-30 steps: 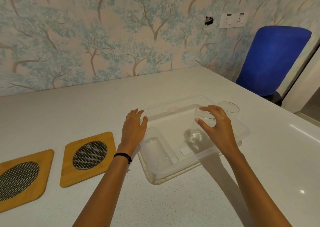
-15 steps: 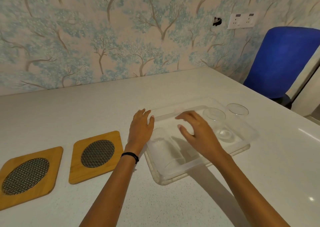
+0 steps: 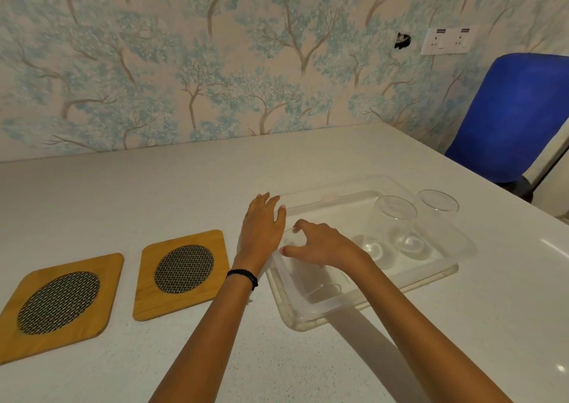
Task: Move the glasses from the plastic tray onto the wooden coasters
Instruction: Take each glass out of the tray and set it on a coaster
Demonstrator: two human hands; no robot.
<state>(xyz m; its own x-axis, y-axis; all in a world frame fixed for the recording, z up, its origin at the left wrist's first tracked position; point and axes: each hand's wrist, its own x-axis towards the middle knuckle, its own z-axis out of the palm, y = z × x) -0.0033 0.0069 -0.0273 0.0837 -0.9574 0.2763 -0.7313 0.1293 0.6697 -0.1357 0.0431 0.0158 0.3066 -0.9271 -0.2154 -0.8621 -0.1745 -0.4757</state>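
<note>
A clear plastic tray [image 3: 431, 279] sits on the white table, right of centre. Two clear glasses stand upright in its right half, one [image 3: 395, 218] in front of the other [image 3: 438, 205]. A third glass [image 3: 320, 288] lies on its side in the tray's left end. My right hand [image 3: 323, 245] arches over that lying glass, thumb and fingers spread at its far end. My left hand [image 3: 261, 227] rests flat on the tray's left rim, fingers apart. Two wooden coasters with mesh centres lie to the left, one near [image 3: 181, 275] and one farther left [image 3: 58, 302], both bare.
A blue chair [image 3: 517, 116] stands past the table's right edge. The papered wall with a socket plate [image 3: 446, 39] runs along the table's far side. Bare tabletop [image 3: 154, 193] stretches behind the coasters and in front of the tray.
My right hand let go of the upright glass at the tray's right and moved left over the lying glass. My left hand stayed on the tray's rim. The view shifted slightly.
</note>
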